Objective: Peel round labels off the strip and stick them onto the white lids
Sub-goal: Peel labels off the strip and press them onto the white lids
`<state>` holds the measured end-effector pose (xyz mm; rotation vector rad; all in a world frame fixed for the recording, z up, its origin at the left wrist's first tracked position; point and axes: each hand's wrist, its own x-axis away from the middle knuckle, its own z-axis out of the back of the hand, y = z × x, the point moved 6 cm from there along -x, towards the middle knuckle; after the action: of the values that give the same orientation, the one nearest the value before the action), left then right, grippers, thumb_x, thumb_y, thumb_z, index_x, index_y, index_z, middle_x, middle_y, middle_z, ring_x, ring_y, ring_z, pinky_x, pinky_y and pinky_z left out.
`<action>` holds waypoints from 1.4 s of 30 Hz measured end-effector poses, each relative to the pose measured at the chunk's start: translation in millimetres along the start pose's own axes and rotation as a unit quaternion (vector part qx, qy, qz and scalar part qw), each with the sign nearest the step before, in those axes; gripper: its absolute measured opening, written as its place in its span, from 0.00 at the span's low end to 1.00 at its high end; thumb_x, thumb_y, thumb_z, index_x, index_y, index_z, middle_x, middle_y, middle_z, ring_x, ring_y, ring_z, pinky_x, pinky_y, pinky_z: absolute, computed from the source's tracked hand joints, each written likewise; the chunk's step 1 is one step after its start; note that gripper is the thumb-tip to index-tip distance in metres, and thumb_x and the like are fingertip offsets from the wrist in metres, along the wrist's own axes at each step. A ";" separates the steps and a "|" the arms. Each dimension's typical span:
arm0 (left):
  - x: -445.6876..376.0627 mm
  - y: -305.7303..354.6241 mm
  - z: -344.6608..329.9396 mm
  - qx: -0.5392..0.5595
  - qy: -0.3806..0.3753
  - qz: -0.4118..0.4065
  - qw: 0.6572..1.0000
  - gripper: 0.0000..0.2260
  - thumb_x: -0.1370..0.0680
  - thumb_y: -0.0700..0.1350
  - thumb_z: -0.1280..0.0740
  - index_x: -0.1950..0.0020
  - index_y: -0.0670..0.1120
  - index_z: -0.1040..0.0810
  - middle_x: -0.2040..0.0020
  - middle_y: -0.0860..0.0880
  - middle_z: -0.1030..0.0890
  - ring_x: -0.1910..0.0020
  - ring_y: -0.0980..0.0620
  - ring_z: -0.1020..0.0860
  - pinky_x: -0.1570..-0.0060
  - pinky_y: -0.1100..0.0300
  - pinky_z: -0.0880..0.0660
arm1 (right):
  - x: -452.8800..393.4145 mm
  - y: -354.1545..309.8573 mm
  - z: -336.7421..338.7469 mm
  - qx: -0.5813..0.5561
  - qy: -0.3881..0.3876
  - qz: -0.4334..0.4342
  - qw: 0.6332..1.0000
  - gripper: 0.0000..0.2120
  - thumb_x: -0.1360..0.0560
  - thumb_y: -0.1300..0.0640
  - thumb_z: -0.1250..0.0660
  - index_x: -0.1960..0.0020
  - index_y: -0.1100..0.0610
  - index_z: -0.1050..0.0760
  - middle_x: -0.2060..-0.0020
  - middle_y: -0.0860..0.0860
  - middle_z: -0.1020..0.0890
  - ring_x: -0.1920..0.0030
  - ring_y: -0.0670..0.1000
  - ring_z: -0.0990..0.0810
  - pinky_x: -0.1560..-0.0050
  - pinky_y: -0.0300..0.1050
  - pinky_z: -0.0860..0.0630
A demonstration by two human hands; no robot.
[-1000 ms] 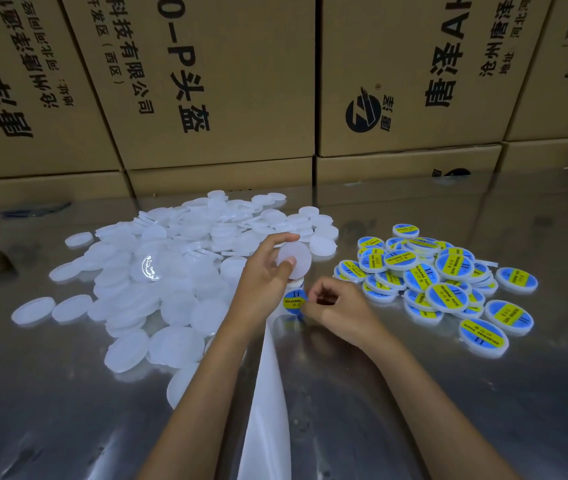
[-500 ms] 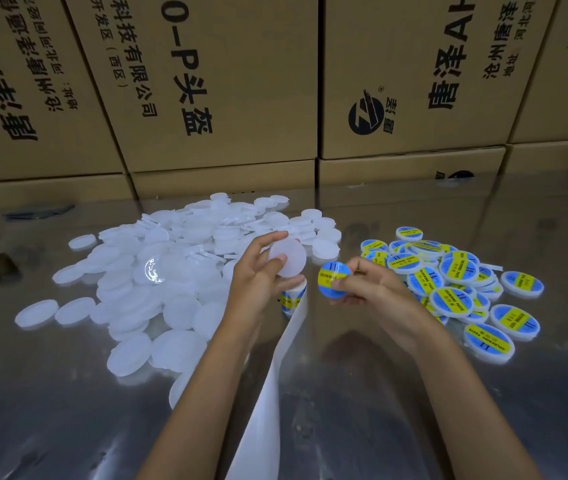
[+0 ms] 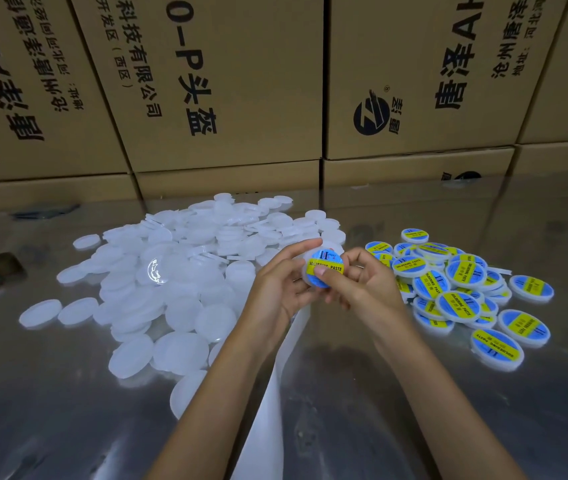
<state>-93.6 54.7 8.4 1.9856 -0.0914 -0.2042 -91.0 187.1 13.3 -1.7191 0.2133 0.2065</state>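
Heap of unlabelled lids (image 3: 185, 268) on the tabletop (image 3: 414, 393), left of centre. Pile of labelled lids (image 3: 462, 289) to the right. Between them, both hands around one lid (image 3: 324, 268), above the strip (image 3: 268, 410) running toward the near edge. Cartons (image 3: 227, 81) stacked along the far side.

The hands (image 3: 324, 285) have met, the label (image 3: 326, 268) now pressed onto the held lid (image 3: 306, 276)
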 end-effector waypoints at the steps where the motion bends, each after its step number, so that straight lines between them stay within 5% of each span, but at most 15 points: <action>1: 0.2 0.0 -0.2 -0.002 0.000 0.000 1.000 0.16 0.18 0.36 0.43 0.37 0.44 0.20 0.44 0.38 0.16 0.49 0.44 0.16 0.51 0.53 0.17 | -0.3 0.1 0.5 0.001 0.005 0.000 1.000 0.13 0.27 0.65 0.27 0.57 0.61 0.32 0.74 0.49 0.20 0.76 0.46 0.25 0.74 0.32 0.31; 14: 1.9 0.5 -5.6 -0.039 0.001 -0.013 0.999 0.15 0.17 0.37 0.42 0.39 0.47 0.18 0.43 0.41 0.15 0.46 0.44 0.16 0.52 0.55 0.18 | -3.6 7.4 5.0 0.026 0.047 -0.001 0.999 0.17 0.28 0.65 0.26 0.63 0.57 0.35 0.74 0.50 0.23 0.76 0.46 0.27 0.73 0.34 0.31; 20: 1.5 0.9 -4.1 -0.004 0.003 -0.014 1.000 0.14 0.17 0.36 0.41 0.38 0.45 0.19 0.43 0.40 0.16 0.45 0.42 0.16 0.50 0.54 0.18 | -7.2 15.8 14.4 0.147 0.085 0.017 0.985 0.20 0.35 0.46 0.21 0.61 0.53 0.30 0.76 0.43 0.29 0.74 0.42 0.32 0.70 0.32 0.34; 23: 1.4 2.2 -4.0 0.051 -0.008 -0.006 0.999 0.14 0.18 0.36 0.41 0.36 0.43 0.20 0.42 0.39 0.16 0.45 0.41 0.16 0.49 0.52 0.18 | -5.9 16.7 20.9 0.202 0.108 0.018 0.973 0.29 0.42 0.32 0.24 0.58 0.51 0.31 0.72 0.45 0.31 0.71 0.45 0.32 0.66 0.42 0.32; 27: 3.7 0.5 -10.7 0.095 -0.034 0.020 0.995 0.17 0.23 0.40 0.35 0.34 0.42 0.22 0.40 0.38 0.17 0.45 0.42 0.16 0.50 0.53 0.18 | -0.2 8.1 18.2 0.287 0.110 0.075 0.948 0.32 0.43 0.25 0.29 0.62 0.52 0.35 0.73 0.43 0.34 0.71 0.45 0.35 0.67 0.46 0.34; 32: 3.2 -1.6 -10.5 0.079 -0.042 0.028 0.996 0.16 0.19 0.38 0.40 0.34 0.42 0.21 0.39 0.37 0.18 0.43 0.42 0.17 0.48 0.52 0.18 | 4.2 -1.0 15.9 0.376 0.108 0.129 0.911 0.31 0.35 0.29 0.31 0.66 0.53 0.40 0.74 0.46 0.34 0.71 0.47 0.34 0.72 0.40 0.40; 42: 4.8 3.2 -8.6 -0.046 -0.066 -0.020 0.997 0.22 0.21 0.26 0.39 0.33 0.44 0.22 0.41 0.36 0.17 0.44 0.40 0.17 0.46 0.53 0.19 | 4.5 -0.5 10.8 0.352 0.090 0.165 0.917 0.25 0.20 0.40 0.42 0.70 0.52 0.42 0.78 0.48 0.35 0.73 0.49 0.37 0.69 0.44 0.41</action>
<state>-87.2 60.4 14.2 1.8823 -0.1252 -0.3581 -86.7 197.7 11.0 -0.9722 0.6368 0.1868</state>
